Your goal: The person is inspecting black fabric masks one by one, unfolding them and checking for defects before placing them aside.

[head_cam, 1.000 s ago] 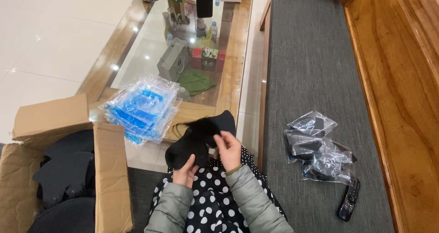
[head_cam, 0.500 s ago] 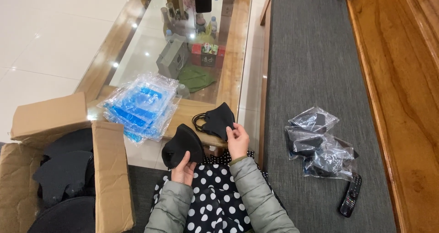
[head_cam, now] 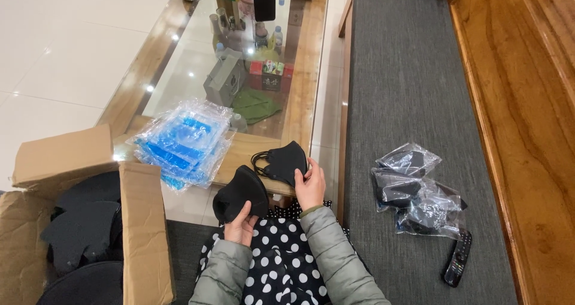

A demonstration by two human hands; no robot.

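My left hand (head_cam: 241,224) grips a folded black face mask (head_cam: 239,191) over my lap. My right hand (head_cam: 310,185) holds a second black face mask (head_cam: 284,161) with its ear loops hanging to the left, just above the near edge of the glass table (head_cam: 299,77). The two masks are apart, a small gap between them. Both sleeves are grey and padded, and a black garment with white dots covers my lap.
A stack of clear bags with blue contents (head_cam: 182,140) lies on the table corner. An open cardboard box (head_cam: 90,221) of black masks stands at the left. On the grey bench cushion (head_cam: 407,71) lie bagged black masks (head_cam: 413,191) and a remote control (head_cam: 458,259).
One second ago both hands held the masks together as one dark bundle. They have since been pulled apart, one mask in each hand, the right one moving up and right.
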